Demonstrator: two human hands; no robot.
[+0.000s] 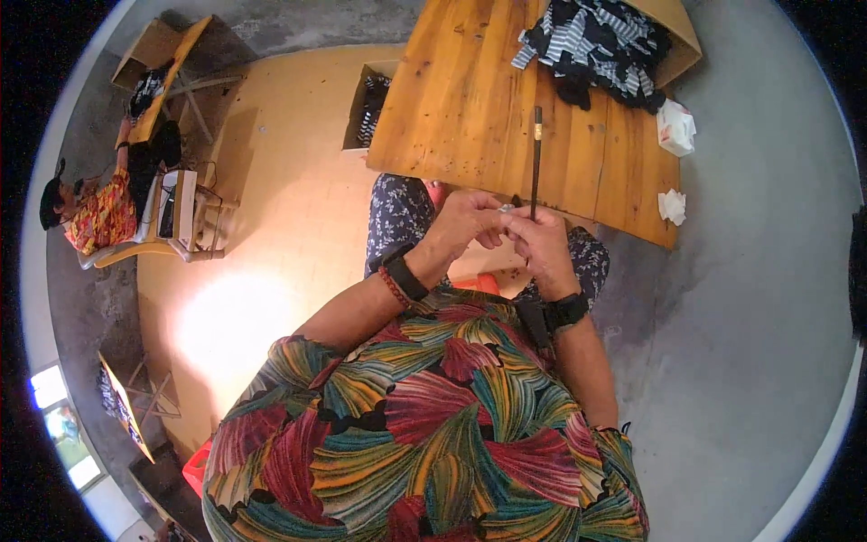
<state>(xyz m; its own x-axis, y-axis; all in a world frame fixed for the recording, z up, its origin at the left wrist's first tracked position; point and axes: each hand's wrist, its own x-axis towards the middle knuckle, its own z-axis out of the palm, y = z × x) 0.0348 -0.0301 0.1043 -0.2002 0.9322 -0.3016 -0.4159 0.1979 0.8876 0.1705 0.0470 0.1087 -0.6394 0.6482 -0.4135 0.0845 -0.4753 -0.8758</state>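
Both my hands meet over my lap, just off the near edge of the wooden table (461, 99). My right hand (544, 242) is closed around the lower end of a slim black stick (536, 167) with a gold band near its top. The stick points up and away over the table. Beside it, my left hand (468, 221) is closed, fingertips touching those of the right. Between the fingertips shows a small pale grey bit (506, 208) with a dark tip, mostly hidden and too small to name.
A heap of black and grey-striped cloth pieces (587, 45) spills from a cardboard box (682, 45) at the table's far right. A tissue pack (675, 127) and crumpled tissue (672, 207) lie along the right edge. Another box (352, 122) stands left. A person (99, 212) sits far left.
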